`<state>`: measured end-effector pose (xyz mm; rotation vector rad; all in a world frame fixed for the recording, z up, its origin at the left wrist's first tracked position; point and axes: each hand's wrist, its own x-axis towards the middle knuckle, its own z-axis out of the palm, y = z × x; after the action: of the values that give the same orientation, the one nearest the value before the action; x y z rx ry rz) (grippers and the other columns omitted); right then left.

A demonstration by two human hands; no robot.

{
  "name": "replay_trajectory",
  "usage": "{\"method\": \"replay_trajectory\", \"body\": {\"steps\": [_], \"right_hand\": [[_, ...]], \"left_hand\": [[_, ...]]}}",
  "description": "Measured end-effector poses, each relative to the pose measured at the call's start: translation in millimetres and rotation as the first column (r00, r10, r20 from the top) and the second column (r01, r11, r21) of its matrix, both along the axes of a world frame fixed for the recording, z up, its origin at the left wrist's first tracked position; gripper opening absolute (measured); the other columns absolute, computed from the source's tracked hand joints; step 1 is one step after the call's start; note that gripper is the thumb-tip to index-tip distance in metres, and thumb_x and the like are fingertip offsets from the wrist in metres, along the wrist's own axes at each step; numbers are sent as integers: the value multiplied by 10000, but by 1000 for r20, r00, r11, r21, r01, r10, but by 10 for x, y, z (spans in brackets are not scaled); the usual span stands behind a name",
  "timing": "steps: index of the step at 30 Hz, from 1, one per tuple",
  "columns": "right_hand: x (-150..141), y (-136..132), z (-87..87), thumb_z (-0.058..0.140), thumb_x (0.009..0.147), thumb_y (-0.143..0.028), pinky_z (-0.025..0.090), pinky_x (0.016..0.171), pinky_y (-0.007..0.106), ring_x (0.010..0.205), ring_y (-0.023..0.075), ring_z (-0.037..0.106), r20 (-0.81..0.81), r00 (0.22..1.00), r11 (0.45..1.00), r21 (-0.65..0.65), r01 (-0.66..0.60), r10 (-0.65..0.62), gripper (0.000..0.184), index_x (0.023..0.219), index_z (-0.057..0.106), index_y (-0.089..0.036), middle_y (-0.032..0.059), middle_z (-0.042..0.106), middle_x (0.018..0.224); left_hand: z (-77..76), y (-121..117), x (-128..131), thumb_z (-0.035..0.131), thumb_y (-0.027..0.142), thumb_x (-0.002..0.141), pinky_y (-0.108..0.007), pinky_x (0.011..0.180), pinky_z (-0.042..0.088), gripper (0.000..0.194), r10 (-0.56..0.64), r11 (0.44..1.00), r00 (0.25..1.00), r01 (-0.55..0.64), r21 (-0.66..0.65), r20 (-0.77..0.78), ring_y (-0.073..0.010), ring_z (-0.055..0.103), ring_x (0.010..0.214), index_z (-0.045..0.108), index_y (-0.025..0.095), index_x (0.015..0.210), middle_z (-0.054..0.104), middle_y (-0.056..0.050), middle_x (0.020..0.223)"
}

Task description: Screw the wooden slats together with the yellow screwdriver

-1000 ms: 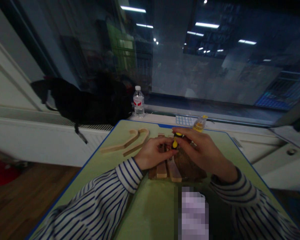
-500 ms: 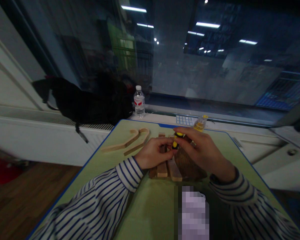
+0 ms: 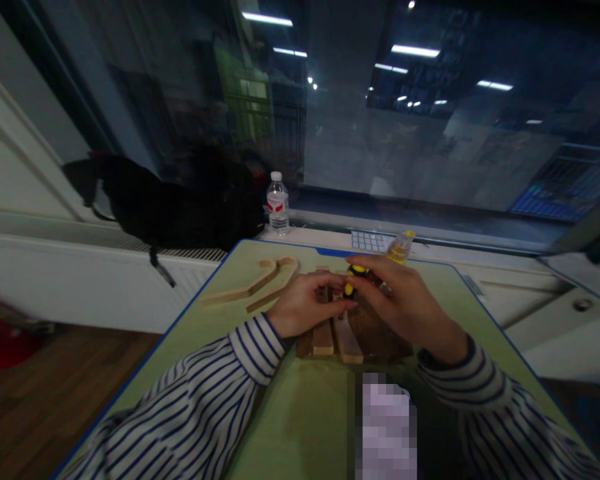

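Observation:
My right hand (image 3: pixel 403 303) is curled around a small yellow-and-black tool (image 3: pixel 351 281), probably a stubby screwdriver, held upright over a wooden assembly (image 3: pixel 337 337) of pale slats on a darker board. My left hand (image 3: pixel 305 303) is closed beside it, fingertips pinching at the tool's lower end and resting on the slats. What the left fingers pinch is hidden. Both hands meet at the middle of a green table (image 3: pixel 230 360). My sleeves are blue-and-white striped.
Two curved pale wooden pieces (image 3: pixel 260 283) lie on the table to the left. A small yellow bottle (image 3: pixel 400 247) stands at the far edge. A water bottle (image 3: pixel 278 204) and a black bag (image 3: pixel 180 207) sit on the white sill beneath a dark window.
Almost nothing differs. Both hands stay on the tool over the wooden assembly, with only slight shifts of the fingers.

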<state>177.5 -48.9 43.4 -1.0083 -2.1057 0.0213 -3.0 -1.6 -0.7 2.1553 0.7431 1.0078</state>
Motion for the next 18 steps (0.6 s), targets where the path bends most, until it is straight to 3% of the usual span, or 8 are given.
{"method": "replay_trajectory", "body": {"steps": [11, 18], "right_hand": [[12, -53, 28, 508, 902, -247, 520, 887, 361, 1004, 183, 638, 8, 1000, 999, -48, 10, -10, 394, 1295, 494, -226, 71, 635, 1210], [-7, -34, 24, 498, 907, -256, 515, 905, 359, 1033, 186, 635, 6, 1000, 1000, -27, -1, 1, 310, 1205, 573, -210, 71, 674, 1145]], "left_hand": [[-58, 15, -9, 654, 351, 786, -252, 708, 471, 234, -5, 1000, 1000, 5, -10, -17, -140, 588, 743, 669, 147, 900, 658, -24, 800], [-15, -6, 3, 660, 311, 775, -244, 694, 464, 186, 4, 1000, 1000, -4, -14, -11, -135, 586, 731, 662, 144, 856, 649, -14, 773]]}}
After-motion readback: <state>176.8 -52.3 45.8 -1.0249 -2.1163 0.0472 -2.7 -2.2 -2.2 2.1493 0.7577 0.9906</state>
